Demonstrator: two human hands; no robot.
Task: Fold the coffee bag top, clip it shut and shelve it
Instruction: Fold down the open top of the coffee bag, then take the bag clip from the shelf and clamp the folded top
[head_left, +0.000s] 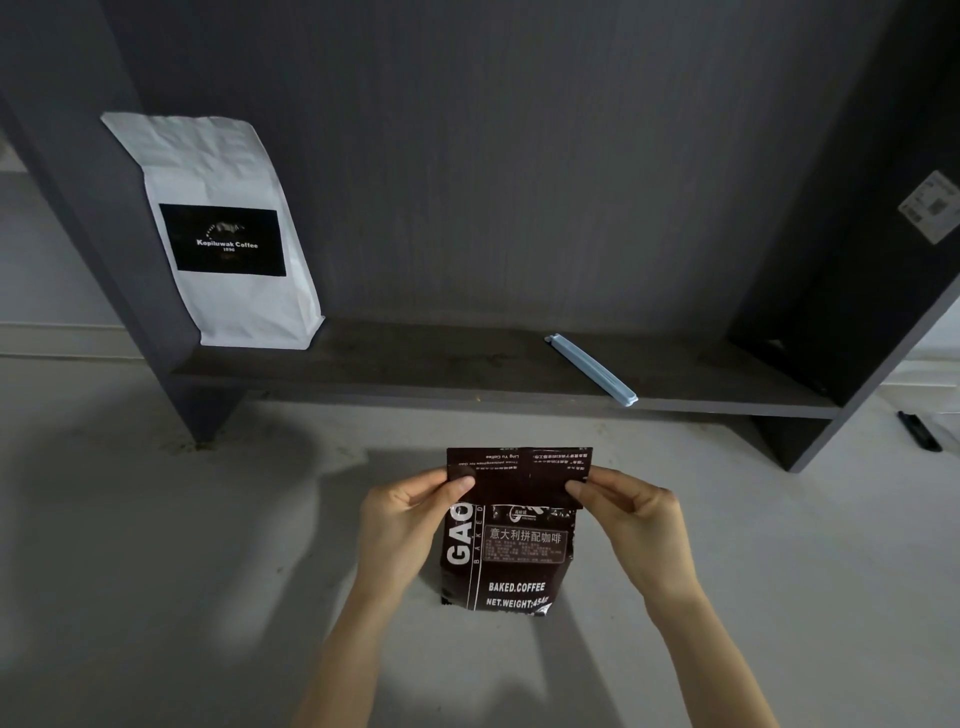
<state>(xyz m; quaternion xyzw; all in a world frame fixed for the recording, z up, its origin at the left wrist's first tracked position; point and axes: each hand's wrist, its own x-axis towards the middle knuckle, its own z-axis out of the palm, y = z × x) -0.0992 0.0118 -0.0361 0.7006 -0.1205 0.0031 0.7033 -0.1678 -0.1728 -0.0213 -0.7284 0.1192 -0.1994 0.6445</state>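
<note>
a dark grey shelf unit (498, 374) with a grained back panel (519, 156) stands on a pale, dusty floor (156, 519), dim light throwing soft shadows, a light wall (47, 270) showing at left.

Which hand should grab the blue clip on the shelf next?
Probably the right hand. The blue clip lies on the shelf up and to the right of the dark coffee bag, so the left hand can hold the fold.

Two bare forearms, left hand (410, 514) and right hand (631, 512), sleeveless, ringless
</note>
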